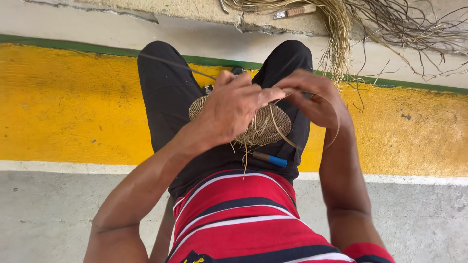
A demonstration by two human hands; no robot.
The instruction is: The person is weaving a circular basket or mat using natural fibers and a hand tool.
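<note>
A small round woven disc (pixel 265 127) of tan fibre rests over my lap, loose strands hanging from its lower edge. My left hand (pixel 231 107) lies across the disc's upper left part, fingers closed on its rim and on a strand. My right hand (pixel 314 95) pinches a thin fibre strand at the disc's upper right, close to my left fingertips. A long strand curves from my right hand down past my wrist. A thin stick runs from my left hand toward the upper left.
A tool with a blue handle (pixel 269 159) lies on my lap under the disc. A bundle of dry fibres (pixel 341 34) spreads on the floor ahead, with a knife (pixel 295 11) beside it. Yellow painted floor (pixel 68 102) lies on both sides.
</note>
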